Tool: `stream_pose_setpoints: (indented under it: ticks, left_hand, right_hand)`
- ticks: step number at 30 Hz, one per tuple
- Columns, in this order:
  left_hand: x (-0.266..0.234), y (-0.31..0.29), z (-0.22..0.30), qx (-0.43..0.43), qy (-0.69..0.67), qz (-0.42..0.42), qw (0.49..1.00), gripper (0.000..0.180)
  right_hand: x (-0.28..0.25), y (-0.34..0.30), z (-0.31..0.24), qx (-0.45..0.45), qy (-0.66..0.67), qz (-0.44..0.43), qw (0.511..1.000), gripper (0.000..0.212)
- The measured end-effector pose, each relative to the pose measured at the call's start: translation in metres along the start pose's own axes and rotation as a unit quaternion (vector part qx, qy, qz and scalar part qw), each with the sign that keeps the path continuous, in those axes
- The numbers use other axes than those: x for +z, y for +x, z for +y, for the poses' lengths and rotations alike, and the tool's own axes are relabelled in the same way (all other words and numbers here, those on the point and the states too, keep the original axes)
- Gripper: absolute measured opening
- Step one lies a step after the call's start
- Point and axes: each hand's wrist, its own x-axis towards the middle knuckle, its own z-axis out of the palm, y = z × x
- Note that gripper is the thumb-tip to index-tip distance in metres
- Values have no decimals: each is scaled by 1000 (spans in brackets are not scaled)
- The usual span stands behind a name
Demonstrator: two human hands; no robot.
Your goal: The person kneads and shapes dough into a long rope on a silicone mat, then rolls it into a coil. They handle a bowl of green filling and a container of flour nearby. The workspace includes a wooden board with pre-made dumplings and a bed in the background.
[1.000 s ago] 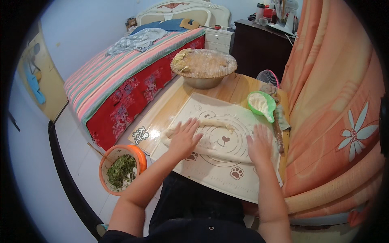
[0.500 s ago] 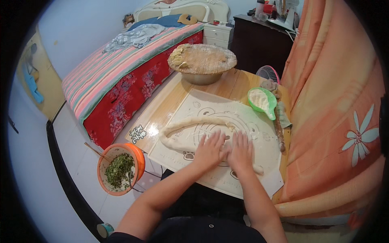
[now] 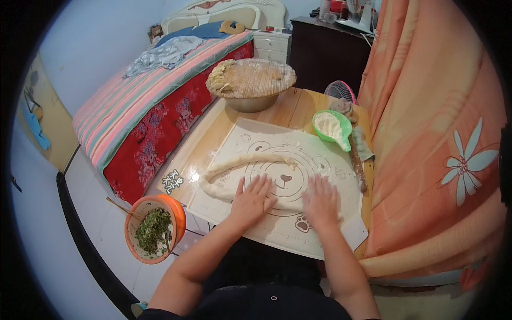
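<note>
A long rope of pale dough [image 3: 213, 184] lies bent in a U on the white kneading mat [image 3: 242, 137], its bend toward the left. Flat on the near strand rests my left hand [image 3: 253, 199], fingers stretched away from me. My right hand [image 3: 321, 201] lies flat over the same strand farther right, fingers outstretched and covering its near end. Between the two hands a short stretch of dough shows. Printed on the mat is a bear's face, partly under the dough.
Beyond the mat stands a basin [image 3: 252, 101] topped by a round floury board [image 3: 258, 77]. To the right are a green scoop of flour [image 3: 328, 125] and a rolling pin [image 3: 358, 168]. An orange bowl of chopped greens [image 3: 153, 232] stands at the left, below table height.
My hands have moved apart along the near strand, the left one leftward and the right one slightly rightward. The whole view has shifted a little.
</note>
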Motion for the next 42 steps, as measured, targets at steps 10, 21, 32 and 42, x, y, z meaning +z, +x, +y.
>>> stream_pose_setpoints:
  ticks: [10,21,32,42]
  left_hand:
    - [-21,-83,-32,19,-38,-32,999,56]
    - [-20,24,-39,-56,-142,82,985,57]
    - [3,-58,54,47,-136,-27,989,74]
    - [-5,-40,36,75,-20,-29,997,69]
  right_hand:
    - [-29,-104,5,-106,26,-135,985,60]
    - [-13,53,-2,-31,45,-4,998,58]
    - [-8,-70,-44,-140,55,-101,983,57]
    - [-15,-40,-28,-146,5,-64,987,50]
